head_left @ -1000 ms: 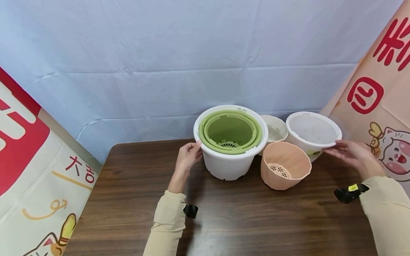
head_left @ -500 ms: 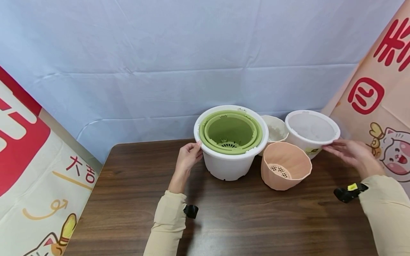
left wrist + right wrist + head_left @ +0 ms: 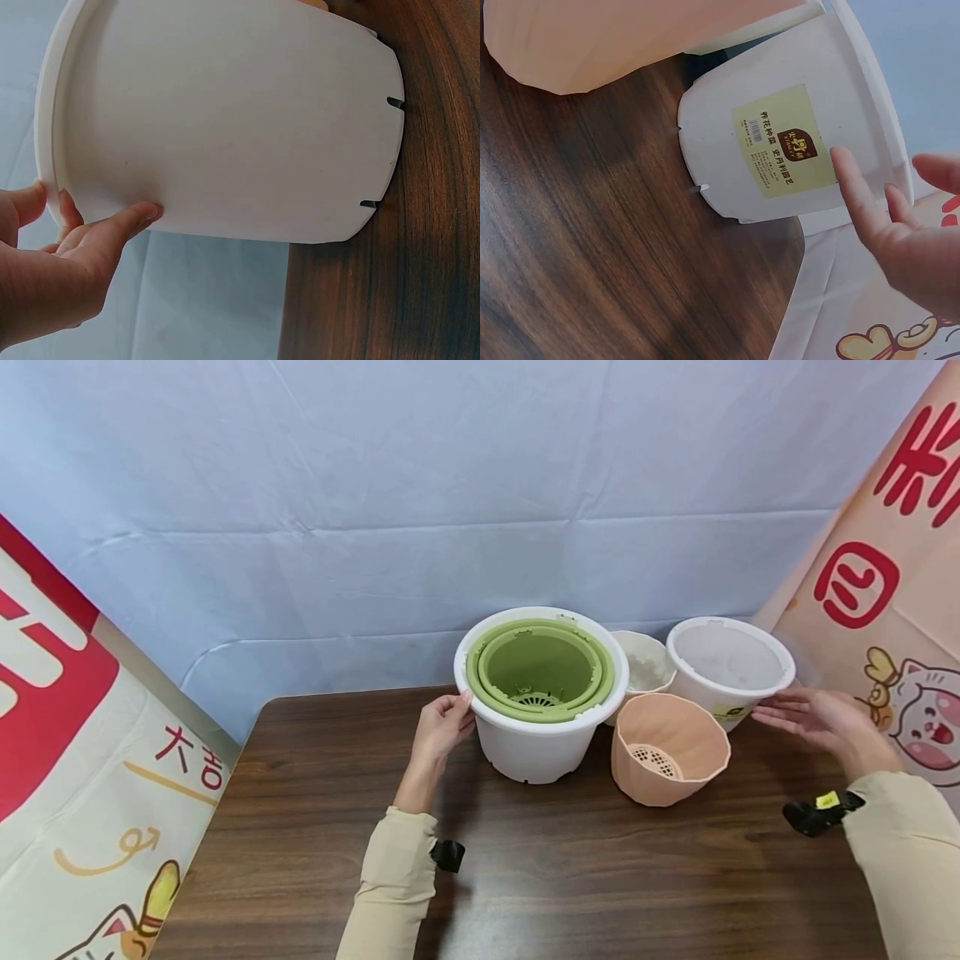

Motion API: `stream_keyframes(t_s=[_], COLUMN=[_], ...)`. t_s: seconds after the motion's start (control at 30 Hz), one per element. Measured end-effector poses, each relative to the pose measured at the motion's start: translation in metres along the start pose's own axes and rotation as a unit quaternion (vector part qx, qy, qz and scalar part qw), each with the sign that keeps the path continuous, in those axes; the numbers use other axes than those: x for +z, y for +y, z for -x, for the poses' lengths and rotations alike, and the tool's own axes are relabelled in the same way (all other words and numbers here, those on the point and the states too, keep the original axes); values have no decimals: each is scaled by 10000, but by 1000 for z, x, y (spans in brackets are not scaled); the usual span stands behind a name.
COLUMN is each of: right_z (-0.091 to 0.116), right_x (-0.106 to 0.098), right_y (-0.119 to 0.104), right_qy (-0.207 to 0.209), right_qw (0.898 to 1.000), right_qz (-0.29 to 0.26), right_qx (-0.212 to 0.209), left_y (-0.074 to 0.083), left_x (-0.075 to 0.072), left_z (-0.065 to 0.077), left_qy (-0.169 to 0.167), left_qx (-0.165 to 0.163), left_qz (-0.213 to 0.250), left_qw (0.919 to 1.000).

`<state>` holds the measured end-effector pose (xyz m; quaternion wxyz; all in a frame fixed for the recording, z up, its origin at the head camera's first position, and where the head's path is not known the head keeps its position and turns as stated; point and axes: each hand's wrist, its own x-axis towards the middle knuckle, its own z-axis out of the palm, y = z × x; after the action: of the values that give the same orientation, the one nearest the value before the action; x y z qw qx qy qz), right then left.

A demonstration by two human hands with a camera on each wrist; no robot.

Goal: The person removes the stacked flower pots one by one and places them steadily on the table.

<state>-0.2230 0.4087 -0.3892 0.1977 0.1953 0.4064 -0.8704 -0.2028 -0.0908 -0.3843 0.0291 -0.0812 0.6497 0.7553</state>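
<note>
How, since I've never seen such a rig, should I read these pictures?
No robot: a person works bare-handed. The wide picture comes from the head; black wrist cameras take the others. On a brown wood-grain table, the left hand pinches the rim of a large round white plastic pot, green plastic pots nested inside. The right hand, fingers extended, is at a round white plastic pot with a yellow label. A faceted peach plastic pot and a cream pot stand between.
</note>
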Motion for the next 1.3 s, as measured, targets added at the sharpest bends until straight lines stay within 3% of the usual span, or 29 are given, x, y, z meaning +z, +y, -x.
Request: stream_keyframes(t_s=[0.2,0.33,0.87,1.3], right_z=[-2,0,7,9], right_x=[-2,3,29,62], right_y=[-4,-5,-7,-3], right_qy=[-198,-186,-377,-910], right_qw=[9943,9892,9739,9562], right_qz=[1045,1450,2197,2678], right_qx=[72,72,-419,-761], left_y=[0,0,-1,1], left_x=[0,0,-1,1], left_z=[0,0,-2,-1], left_qy=[6,6,1,44], left_qx=[-29,-39,-109,-102], left_qz=[-18,-42,-91,21], left_qw=[10000,10000,9999,9999])
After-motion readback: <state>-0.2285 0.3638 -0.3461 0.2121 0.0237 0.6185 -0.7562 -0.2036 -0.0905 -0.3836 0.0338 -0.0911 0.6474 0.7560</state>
